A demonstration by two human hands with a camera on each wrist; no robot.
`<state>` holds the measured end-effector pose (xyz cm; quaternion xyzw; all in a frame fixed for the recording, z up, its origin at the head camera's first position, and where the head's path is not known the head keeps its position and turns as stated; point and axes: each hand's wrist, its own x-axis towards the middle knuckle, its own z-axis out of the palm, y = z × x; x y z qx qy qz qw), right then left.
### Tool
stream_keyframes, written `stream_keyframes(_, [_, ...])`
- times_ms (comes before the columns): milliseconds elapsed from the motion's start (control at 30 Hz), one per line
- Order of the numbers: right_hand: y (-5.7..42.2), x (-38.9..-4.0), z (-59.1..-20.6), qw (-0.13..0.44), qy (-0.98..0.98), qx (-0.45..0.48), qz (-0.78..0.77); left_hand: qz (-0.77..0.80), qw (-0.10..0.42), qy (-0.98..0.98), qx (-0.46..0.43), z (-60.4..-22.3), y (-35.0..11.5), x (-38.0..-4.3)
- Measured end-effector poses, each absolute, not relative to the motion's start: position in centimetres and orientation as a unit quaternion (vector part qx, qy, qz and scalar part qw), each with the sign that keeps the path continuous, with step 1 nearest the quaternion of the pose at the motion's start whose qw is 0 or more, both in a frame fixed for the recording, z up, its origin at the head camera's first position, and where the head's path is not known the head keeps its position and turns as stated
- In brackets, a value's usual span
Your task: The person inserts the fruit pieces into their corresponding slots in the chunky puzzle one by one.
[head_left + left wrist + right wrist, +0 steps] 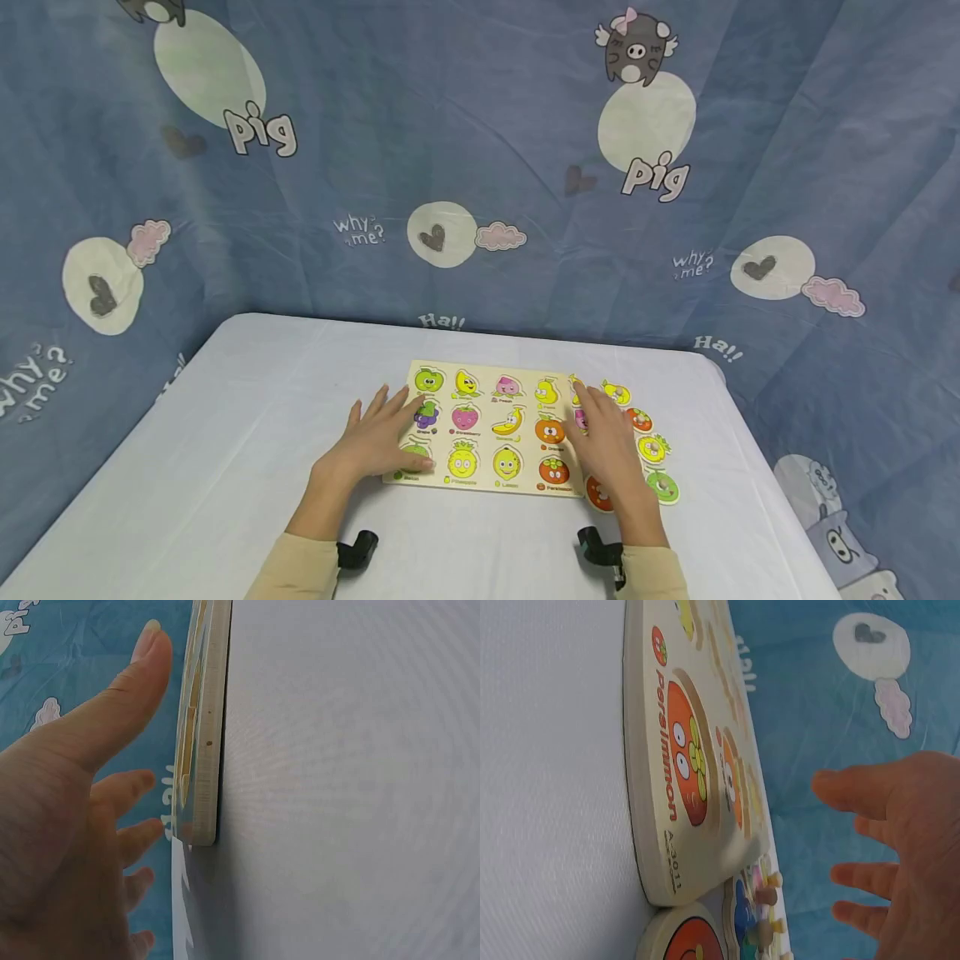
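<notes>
A wooden fruit puzzle board (pixel 486 423) lies flat on the table, its printed fruit recesses facing up. My left hand (pixel 378 437) is over the board's left edge, fingers spread; in the left wrist view its thumb (pixel 124 701) stands apart from the board's side. Over the right edge is my right hand (pixel 606 437), palm down with nothing in its grip. In the right wrist view its fingers are clear of the board's persimmon recess (pixel 686 754). Loose fruit pieces lie right of the board, among them a pineapple piece (pixel 654 449) and a green round piece (pixel 663 487); the right hand partly hides others.
A white cloth covers the table (pixel 300 367). Blue printed fabric (pixel 480 150) hangs behind and at the sides. Black wrist mounts (pixel 358 550) stick out beside both sleeves. Small wooden knobs (pixel 766 895) rise from the loose pieces.
</notes>
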<state>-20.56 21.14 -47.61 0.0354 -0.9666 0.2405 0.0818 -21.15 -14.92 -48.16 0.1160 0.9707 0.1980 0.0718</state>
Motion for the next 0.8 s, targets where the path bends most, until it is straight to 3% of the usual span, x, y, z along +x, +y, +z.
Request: stream_keyframes(800, [22.5, -21.1, -48.3, 0.065, -0.968, -0.009, 0.242, 0.192, 0.099, 0.970, 0.113, -47.9, -15.0, -21.0])
